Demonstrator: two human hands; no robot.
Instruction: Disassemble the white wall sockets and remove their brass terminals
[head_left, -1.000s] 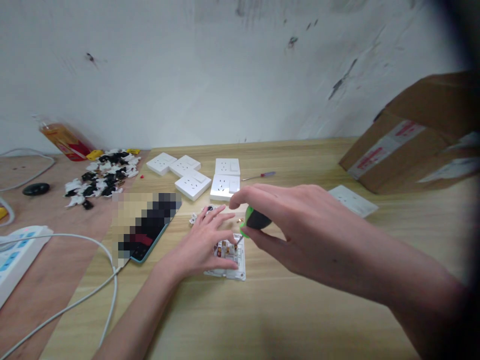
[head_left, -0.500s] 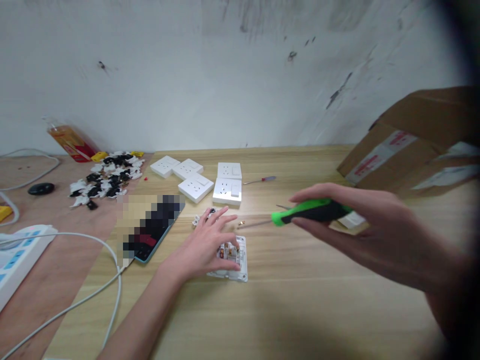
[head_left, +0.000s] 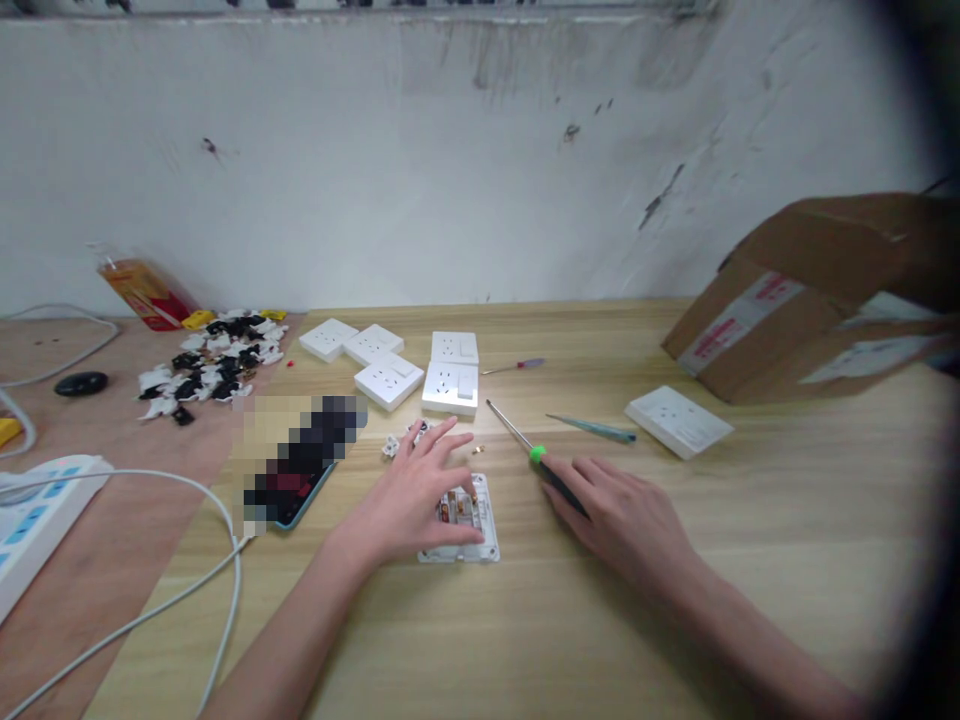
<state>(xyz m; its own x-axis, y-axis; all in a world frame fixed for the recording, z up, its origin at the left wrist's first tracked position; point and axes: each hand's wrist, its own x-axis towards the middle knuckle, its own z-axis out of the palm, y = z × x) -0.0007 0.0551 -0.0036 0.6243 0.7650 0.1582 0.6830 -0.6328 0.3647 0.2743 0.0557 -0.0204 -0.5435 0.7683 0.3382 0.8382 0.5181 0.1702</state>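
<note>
A scuffed white wall (head_left: 450,150) rises behind a light wood-grain counter (head_left: 600,620), and a brown cardboard box (head_left: 795,300) with red-printed tape leans at the counter's far right. To the left, a lower reddish-brown board (head_left: 67,560) carries a white power strip (head_left: 37,520), a white cable (head_left: 225,520), a bottle of orange liquid lying on its side (head_left: 146,295), a black oval object (head_left: 80,384) and a heap of black and white plastic pieces (head_left: 206,365). A phone (head_left: 300,465), largely blurred out, lies at the counter's left edge. Five white wall socket panels sit in a loose group at the back, and a sixth white socket panel (head_left: 679,422) lies alone at the right, just before the box. Two small screwdrivers, one with a thin purple-and-red handle (head_left: 517,365) and one teal (head_left: 592,430), lie apart on the wood. At the front centre, an open socket module (head_left: 461,520) lies face down with its brass terminals showing. The left hand (head_left: 409,505) sits over it, fingers spread wide and touching it. The right hand (head_left: 619,520) grips a green-and-black screwdriver (head_left: 559,480) narrowly, its shaft slanting up beside the module. A tiny brass screw (head_left: 478,450) lies just above the module.
</note>
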